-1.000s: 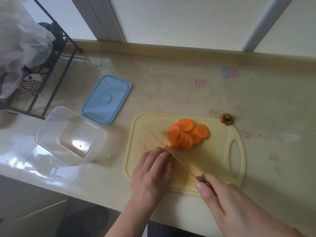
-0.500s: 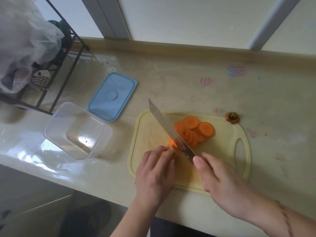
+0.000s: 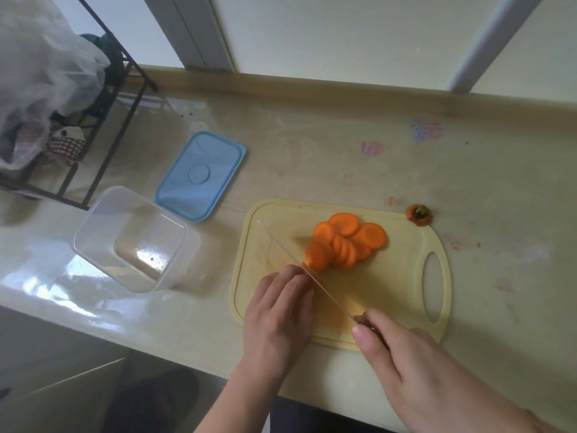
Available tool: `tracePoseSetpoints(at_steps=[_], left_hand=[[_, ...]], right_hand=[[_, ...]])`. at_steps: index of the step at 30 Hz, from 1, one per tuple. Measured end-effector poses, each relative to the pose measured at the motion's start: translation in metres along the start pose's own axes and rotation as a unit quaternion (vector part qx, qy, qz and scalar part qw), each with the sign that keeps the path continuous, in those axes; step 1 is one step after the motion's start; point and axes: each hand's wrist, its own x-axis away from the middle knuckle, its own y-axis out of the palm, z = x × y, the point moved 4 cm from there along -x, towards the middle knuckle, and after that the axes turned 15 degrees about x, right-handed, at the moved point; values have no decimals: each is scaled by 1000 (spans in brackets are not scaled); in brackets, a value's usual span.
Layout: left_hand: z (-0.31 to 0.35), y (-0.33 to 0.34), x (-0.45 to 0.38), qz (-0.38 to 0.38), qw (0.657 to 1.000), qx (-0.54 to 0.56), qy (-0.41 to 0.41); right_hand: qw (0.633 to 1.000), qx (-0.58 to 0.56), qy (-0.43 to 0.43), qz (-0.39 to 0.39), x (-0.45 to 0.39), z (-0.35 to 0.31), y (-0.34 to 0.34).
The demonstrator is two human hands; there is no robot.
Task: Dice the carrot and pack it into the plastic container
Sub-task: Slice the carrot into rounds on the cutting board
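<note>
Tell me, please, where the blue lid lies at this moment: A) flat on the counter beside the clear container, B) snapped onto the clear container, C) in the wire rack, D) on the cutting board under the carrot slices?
A: the blue lid lies flat on the counter, just behind and beside the open, empty clear container, left of the cutting board.

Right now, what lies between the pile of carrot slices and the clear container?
In the head view, the knife blade crosses that stretch, then bare cutting board and a strip of counter. Nothing else sits between the carrot slices and the plastic container.
</note>
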Motion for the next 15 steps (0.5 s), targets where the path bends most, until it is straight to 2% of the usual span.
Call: tracePoseSetpoints(at_steps=[7, 15], left_hand=[[-6, 0, 2, -16, 1000, -8, 6], [-2, 0, 9, 7, 999, -48, -14]], right_hand=[[999, -17, -12, 35, -36, 6, 23], [994, -100, 29, 17, -39, 6, 7]])
